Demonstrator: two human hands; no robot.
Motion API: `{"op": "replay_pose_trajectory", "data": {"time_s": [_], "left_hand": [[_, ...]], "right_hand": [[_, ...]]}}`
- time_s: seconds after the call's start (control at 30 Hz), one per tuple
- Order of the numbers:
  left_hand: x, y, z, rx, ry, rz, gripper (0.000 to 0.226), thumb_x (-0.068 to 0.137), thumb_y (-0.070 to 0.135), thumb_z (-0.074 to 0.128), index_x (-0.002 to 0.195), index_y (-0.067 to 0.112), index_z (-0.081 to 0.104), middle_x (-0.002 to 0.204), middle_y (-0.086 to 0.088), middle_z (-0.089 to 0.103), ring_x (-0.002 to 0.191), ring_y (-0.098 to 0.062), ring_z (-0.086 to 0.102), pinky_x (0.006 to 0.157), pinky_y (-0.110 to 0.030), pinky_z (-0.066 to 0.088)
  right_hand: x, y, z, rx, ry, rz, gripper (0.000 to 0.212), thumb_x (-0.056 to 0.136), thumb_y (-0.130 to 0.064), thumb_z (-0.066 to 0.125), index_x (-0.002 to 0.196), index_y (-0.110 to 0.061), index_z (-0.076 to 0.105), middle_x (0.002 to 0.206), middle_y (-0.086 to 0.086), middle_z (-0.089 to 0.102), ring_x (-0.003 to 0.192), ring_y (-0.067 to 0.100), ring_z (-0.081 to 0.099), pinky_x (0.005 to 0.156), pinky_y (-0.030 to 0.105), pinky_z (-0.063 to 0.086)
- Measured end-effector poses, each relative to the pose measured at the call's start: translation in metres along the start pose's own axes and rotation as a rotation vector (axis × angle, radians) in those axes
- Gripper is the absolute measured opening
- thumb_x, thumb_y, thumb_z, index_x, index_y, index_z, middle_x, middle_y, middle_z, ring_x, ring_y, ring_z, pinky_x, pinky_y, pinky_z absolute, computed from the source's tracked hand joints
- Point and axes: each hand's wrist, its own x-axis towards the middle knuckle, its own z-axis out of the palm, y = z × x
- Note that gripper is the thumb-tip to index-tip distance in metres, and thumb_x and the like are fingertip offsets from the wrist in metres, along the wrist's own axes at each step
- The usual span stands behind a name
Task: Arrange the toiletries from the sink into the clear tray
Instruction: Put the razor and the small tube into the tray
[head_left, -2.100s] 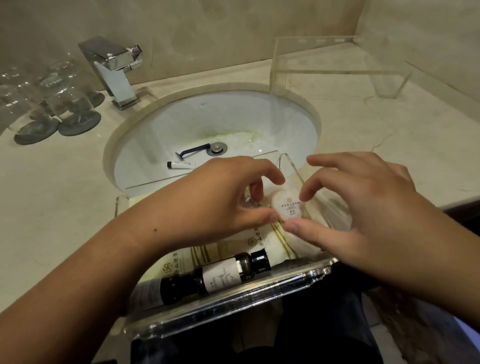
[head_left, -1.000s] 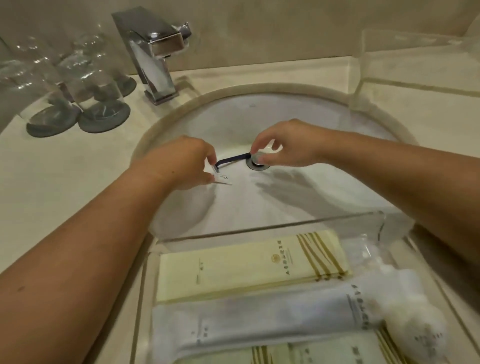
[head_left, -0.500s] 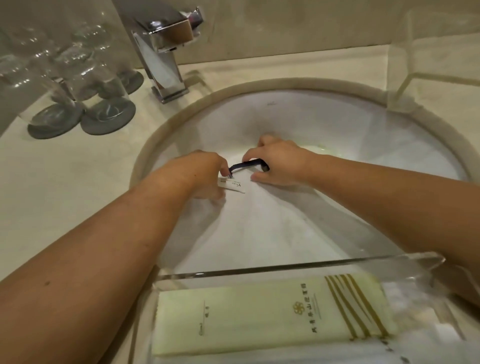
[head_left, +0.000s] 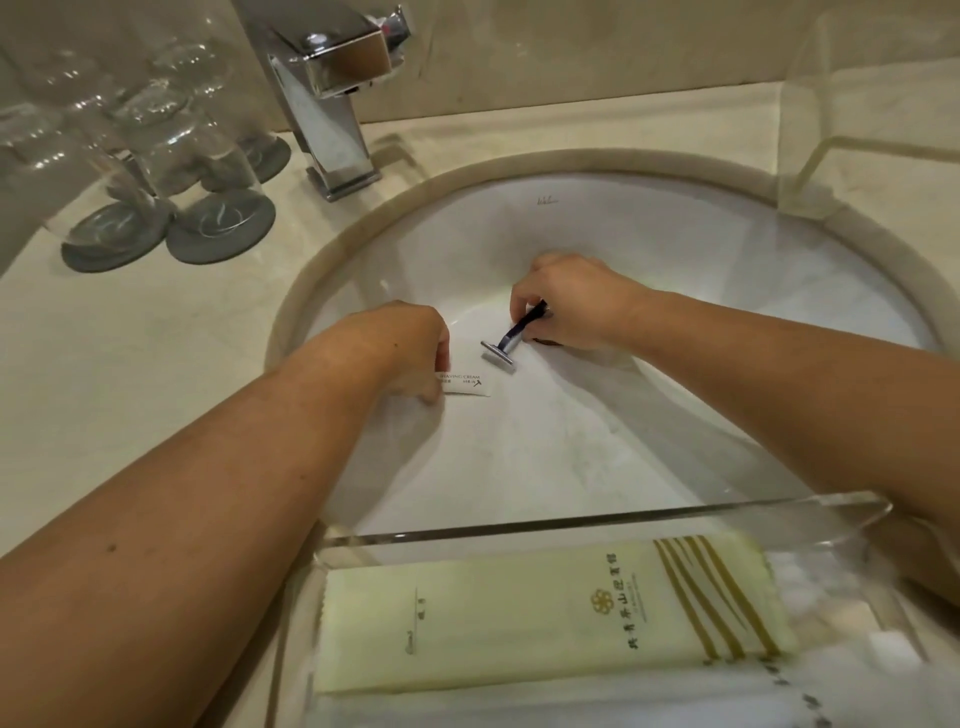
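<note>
Both hands are down in the white sink (head_left: 649, 249). My left hand (head_left: 400, 348) pinches a small white shaving cream tube (head_left: 467, 385), which lies flat and points right. My right hand (head_left: 576, 304) grips the dark handle of a razor (head_left: 511, 340); its silver head points down-left, close to the basin floor. The drain is hidden under my right hand. At the near edge sits the clear tray (head_left: 571, 525), holding a pale yellow packet (head_left: 545, 618) with gold stripes and other white wrapped items below it.
A chrome faucet (head_left: 332, 98) stands behind the basin. Upturned glasses (head_left: 171, 150) on grey coasters crowd the counter at the left. A clear acrylic stand (head_left: 878, 104) sits at the back right. Beige stone counter surrounds the sink.
Both hands left the tray and reached into the sink. The left took hold of the shaving cream tube, the right the razor, whose head has swung off the tube and lifted slightly.
</note>
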Motion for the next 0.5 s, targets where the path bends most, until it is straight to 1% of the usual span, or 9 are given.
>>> {"op": "replay_pose_trajectory", "data": {"time_s": [0.1, 0.17, 0.23, 0.27, 0.3, 0.33, 0.37, 0.43, 0.5], "left_hand": [[-0.002, 0.000, -0.003, -0.002, 0.036, 0.005, 0.024, 0.075, 0.026, 0.082, 0.088, 0.035, 0.064, 0.095, 0.006, 0.063, 0.093, -0.021, 0.063, 0.076, -0.032, 0.050], [-0.006, 0.000, -0.007, -0.007, 0.097, 0.023, 0.022, 0.079, 0.025, 0.079, 0.094, 0.034, 0.065, 0.104, 0.003, 0.063, 0.097, -0.023, 0.063, 0.078, -0.033, 0.049], [-0.012, 0.001, -0.012, -0.008, 0.169, 0.050, 0.021, 0.082, 0.025, 0.075, 0.100, 0.033, 0.066, 0.107, 0.003, 0.059, 0.101, -0.023, 0.059, 0.080, -0.035, 0.048], [-0.016, 0.001, -0.015, -0.010, 0.211, 0.068, 0.020, 0.084, 0.025, 0.073, 0.101, 0.033, 0.065, 0.108, 0.003, 0.056, 0.101, -0.022, 0.057, 0.081, -0.035, 0.049], [-0.020, 0.003, -0.018, -0.017, 0.257, 0.086, 0.019, 0.085, 0.026, 0.072, 0.101, 0.033, 0.064, 0.106, 0.004, 0.055, 0.099, -0.021, 0.055, 0.081, -0.036, 0.049], [-0.025, 0.004, -0.020, -0.033, 0.304, 0.102, 0.017, 0.086, 0.027, 0.071, 0.100, 0.034, 0.063, 0.105, 0.005, 0.056, 0.096, -0.019, 0.054, 0.079, -0.035, 0.049], [-0.031, 0.005, -0.023, -0.056, 0.346, 0.116, 0.014, 0.087, 0.027, 0.070, 0.098, 0.033, 0.063, 0.102, 0.007, 0.058, 0.092, -0.017, 0.055, 0.077, -0.035, 0.050], [-0.047, 0.007, -0.029, -0.116, 0.410, 0.138, 0.012, 0.086, 0.029, 0.071, 0.097, 0.032, 0.065, 0.097, 0.009, 0.063, 0.085, -0.015, 0.059, 0.071, -0.033, 0.051], [-0.068, 0.010, -0.034, -0.176, 0.450, 0.170, 0.013, 0.086, 0.031, 0.072, 0.098, 0.032, 0.067, 0.096, 0.010, 0.066, 0.084, -0.014, 0.060, 0.069, -0.033, 0.050]], "right_hand": [[-0.005, 0.000, -0.013, 0.007, 0.013, 0.011, 0.016, 0.088, -0.027, 0.072, 0.104, -0.023, 0.074, 0.099, -0.007, 0.054, 0.097, 0.017, 0.054, 0.079, 0.031, 0.042], [-0.012, -0.001, -0.026, 0.022, 0.005, 0.018, 0.014, 0.089, -0.024, 0.071, 0.102, -0.021, 0.074, 0.097, -0.008, 0.061, 0.089, 0.015, 0.054, 0.074, 0.026, 0.037], [-0.023, -0.002, -0.040, 0.032, 0.001, 0.031, 0.011, 0.088, -0.026, 0.071, 0.098, -0.023, 0.073, 0.095, -0.009, 0.068, 0.086, 0.015, 0.057, 0.071, 0.025, 0.036], [-0.029, -0.003, -0.047, 0.042, 0.006, 0.044, 0.010, 0.088, -0.027, 0.071, 0.097, -0.024, 0.073, 0.094, -0.011, 0.069, 0.084, 0.013, 0.059, 0.069, 0.024, 0.037], [-0.036, -0.005, -0.054, 0.056, 0.019, 0.060, 0.008, 0.089, -0.029, 0.071, 0.096, -0.027, 0.073, 0.093, -0.013, 0.069, 0.081, 0.008, 0.059, 0.067, 0.023, 0.038], [-0.044, -0.008, -0.061, 0.072, 0.041, 0.073, 0.008, 0.089, -0.030, 0.070, 0.096, -0.028, 0.073, 0.091, -0.016, 0.068, 0.078, 0.001, 0.057, 0.064, 0.020, 0.038], [-0.053, -0.012, -0.067, 0.092, 0.072, 0.082, 0.008, 0.090, -0.031, 0.069, 0.097, -0.030, 0.073, 0.088, -0.020, 0.066, 0.077, -0.002, 0.055, 0.064, 0.016, 0.037], [-0.073, -0.022, -0.080, 0.131, 0.142, 0.091, 0.010, 0.091, -0.030, 0.068, 0.099, -0.031, 0.074, 0.085, -0.024, 0.064, 0.079, 0.001, 0.059, 0.065, 0.015, 0.039], [-0.093, -0.035, -0.091, 0.159, 0.193, 0.092, 0.012, 0.092, -0.028, 0.067, 0.101, -0.032, 0.075, 0.086, -0.024, 0.066, 0.081, 0.007, 0.063, 0.066, 0.017, 0.044]]}}
